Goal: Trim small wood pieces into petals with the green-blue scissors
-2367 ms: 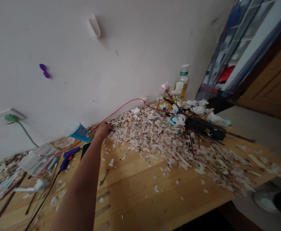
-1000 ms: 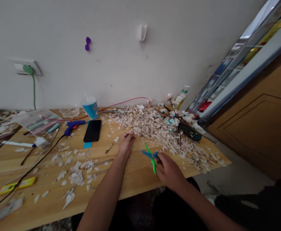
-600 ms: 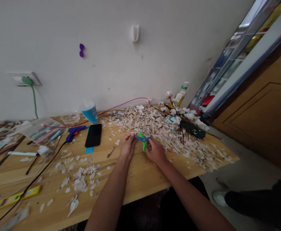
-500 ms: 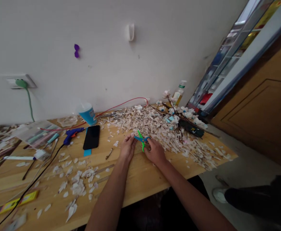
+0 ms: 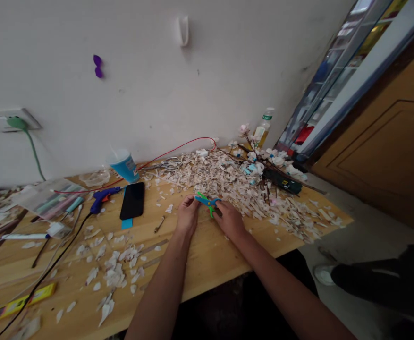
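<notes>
In the head view, small scissors (image 5: 207,203) with a green and a blue handle are held between the two hands above the near middle of the table (image 5: 207,264). Their blades are hidden behind the fingers, so it cannot be told whether they are apart. The right hand (image 5: 231,220) is curled around the handles at the 3 o'clock side of the scissors. The left hand (image 5: 188,218) is pinched at the 9 o'clock side, its fingertips (image 5: 191,201) touching the blue part; whether a scrap is also pinched there cannot be told.

At 12 o'clock from the hands, a wide heap of pale scraps (image 5: 221,179) is spread over the table, just beyond the scissors. At 1 o'clock, flower branches (image 5: 263,163) are laid across the heap, and a bottle (image 5: 263,130) of yellowish liquid with a white cap is stood upright by the wall. At 10 o'clock, a blue cup (image 5: 123,165) is stood tilted near the wall; its contents cannot be seen. A phone (image 5: 133,200) is laid flat just in front of the cup, and a glue gun (image 5: 102,198) is laid at 9 o'clock from the phone. Further at 9 o'clock, a clear box (image 5: 49,200) is seen with long sticks inside. At 8 o'clock, loose petals (image 5: 116,264) are scattered on the bare wood.
</notes>
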A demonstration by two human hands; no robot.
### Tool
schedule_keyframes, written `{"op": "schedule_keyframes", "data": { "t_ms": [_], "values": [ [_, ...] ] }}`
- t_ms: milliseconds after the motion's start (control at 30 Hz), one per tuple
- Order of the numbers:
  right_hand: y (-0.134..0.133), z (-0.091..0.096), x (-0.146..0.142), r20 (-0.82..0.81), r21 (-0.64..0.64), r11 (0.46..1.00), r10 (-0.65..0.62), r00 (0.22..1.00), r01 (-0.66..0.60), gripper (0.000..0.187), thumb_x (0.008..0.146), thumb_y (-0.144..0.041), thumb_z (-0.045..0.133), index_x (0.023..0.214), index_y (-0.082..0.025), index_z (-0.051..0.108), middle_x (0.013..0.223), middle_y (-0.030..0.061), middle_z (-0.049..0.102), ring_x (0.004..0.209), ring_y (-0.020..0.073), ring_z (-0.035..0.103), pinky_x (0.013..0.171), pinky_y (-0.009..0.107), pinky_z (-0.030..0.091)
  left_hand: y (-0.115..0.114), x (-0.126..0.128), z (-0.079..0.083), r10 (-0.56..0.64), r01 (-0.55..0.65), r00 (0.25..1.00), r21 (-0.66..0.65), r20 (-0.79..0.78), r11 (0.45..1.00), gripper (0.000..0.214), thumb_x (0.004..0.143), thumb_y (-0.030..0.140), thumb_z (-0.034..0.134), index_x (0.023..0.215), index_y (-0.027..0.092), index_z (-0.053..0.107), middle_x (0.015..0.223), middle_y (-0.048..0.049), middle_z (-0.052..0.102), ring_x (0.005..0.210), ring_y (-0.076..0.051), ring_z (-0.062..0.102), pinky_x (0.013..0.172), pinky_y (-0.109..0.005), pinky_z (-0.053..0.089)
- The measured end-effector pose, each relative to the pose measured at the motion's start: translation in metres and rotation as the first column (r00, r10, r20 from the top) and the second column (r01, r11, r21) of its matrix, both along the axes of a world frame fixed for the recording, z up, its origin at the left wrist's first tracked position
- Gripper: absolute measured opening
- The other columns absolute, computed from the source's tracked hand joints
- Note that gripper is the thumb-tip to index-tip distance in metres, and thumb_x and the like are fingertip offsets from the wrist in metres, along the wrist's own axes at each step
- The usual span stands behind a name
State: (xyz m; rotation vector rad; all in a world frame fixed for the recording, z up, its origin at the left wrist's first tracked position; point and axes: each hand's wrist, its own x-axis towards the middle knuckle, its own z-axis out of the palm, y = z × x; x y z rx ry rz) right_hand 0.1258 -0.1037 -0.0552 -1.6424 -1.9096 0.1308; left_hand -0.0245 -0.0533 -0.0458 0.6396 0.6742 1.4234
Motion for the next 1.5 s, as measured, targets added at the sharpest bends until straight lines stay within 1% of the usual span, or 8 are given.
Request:
{"op": "schedule_keyframes", "data": {
  "t_ms": [167,267,500,700,867,1100,1333,1500],
  "values": [
    [0.002,-0.003,0.003,0.0,-0.009,1.0,-0.022,1.0,0.022,0.007,0.09,-0.019,0.056,0.095,-0.02,0.062,0.096,0.0079,0.067,0.094,0.0236,0.058,0.08,0.032,0.043,0.001,0.0,-0.004,-0.027,0.028,0.998,0.017,-0.065,0.999,0.034,0.059,0.032,0.089,0.086,0.019,0.073,0.082,0.0001,0.07,0.075,-0.012,0.062,0.079,-0.028,0.047],
    [0.002,-0.003,0.003,0.003,-0.012,1.0,-0.024,1.0,0.024,0.007,0.09,-0.018,0.056,0.093,-0.02,0.062,0.095,0.0079,0.067,0.093,0.0235,0.058,0.08,0.032,0.042,0.0,0.0,-0.003,-0.046,0.049,0.993,0.029,-0.111,0.998,0.031,0.06,0.035,0.089,0.082,0.019,0.073,0.079,0.0,0.07,0.073,-0.012,0.062,0.077,-0.027,0.048],
    [0.002,-0.002,0.001,0.0,0.002,1.0,-0.027,1.0,0.027,0.008,0.09,-0.019,0.055,0.095,-0.019,0.061,0.097,0.0087,0.065,0.096,0.0248,0.057,0.082,0.034,0.045,-0.003,0.0,0.005,-0.034,0.034,0.999,-0.014,-0.001,0.999,0.031,0.058,0.033,0.09,0.075,0.018,0.069,0.074,0.0012,0.067,0.069,-0.011,0.061,0.076,-0.027,0.049],
    [0.006,-0.008,0.004,-0.011,0.075,0.996,-0.04,0.999,0.04,0.027,0.085,-0.017,0.057,0.112,-0.015,0.059,0.112,0.0139,0.063,0.105,0.029,0.053,0.092,0.04,0.045,0.0,-0.002,0.006,0.039,-0.037,0.998,-0.04,0.046,0.999,0.035,0.054,0.03,0.091,0.075,0.017,0.066,0.073,0.0026,0.064,0.066,-0.009,0.059,0.07,-0.023,0.048],
    [0.005,-0.012,0.006,-0.012,0.007,0.998,0.058,0.998,-0.058,0.022,0.089,-0.009,0.046,0.099,-0.018,0.063,0.098,0.0106,0.067,0.094,0.0249,0.058,0.084,0.036,0.047,0.001,-0.001,0.007,0.053,-0.048,0.994,-0.062,0.093,0.997,0.029,0.056,0.024,0.089,0.074,0.016,0.067,0.075,0.0014,0.064,0.071,-0.009,0.059,0.072,-0.022,0.046],
    [0.006,-0.012,0.005,-0.032,0.054,0.993,0.107,0.994,-0.105,0.033,0.091,-0.006,0.036,0.106,-0.019,0.063,0.103,0.0098,0.068,0.097,0.0229,0.059,0.086,0.034,0.048,0.001,-0.004,0.007,0.073,-0.073,0.993,-0.003,0.089,0.997,0.022,0.061,0.019,0.086,0.074,0.016,0.068,0.073,0.0013,0.063,0.065,-0.008,0.053,0.068,-0.021,0.042],
    [0.001,-0.014,0.001,0.036,0.042,0.999,0.02,0.999,-0.022,0.017,0.092,-0.02,0.054,0.104,-0.019,0.065,0.092,0.0079,0.07,0.087,0.0231,0.065,0.074,0.031,0.047,0.001,-0.006,0.008,0.11,-0.101,0.983,-0.065,0.148,0.993,0.027,0.057,0.018,0.088,0.076,0.018,0.068,0.074,0.0031,0.064,0.071,-0.008,0.058,0.074,-0.021,0.044],
    [-0.002,-0.011,-0.001,0.005,0.023,1.0,0.011,1.0,-0.011,0.021,0.093,-0.028,0.054,0.108,-0.019,0.066,0.083,0.0061,0.072,0.076,0.0215,0.067,0.067,0.028,0.045,0.0,-0.008,0.01,0.083,-0.072,0.988,-0.089,0.129,0.993,0.029,0.055,0.021,0.09,0.075,0.017,0.068,0.081,-0.0001,0.068,0.075,-0.009,0.061,0.074,-0.022,0.047]
  ]
}}
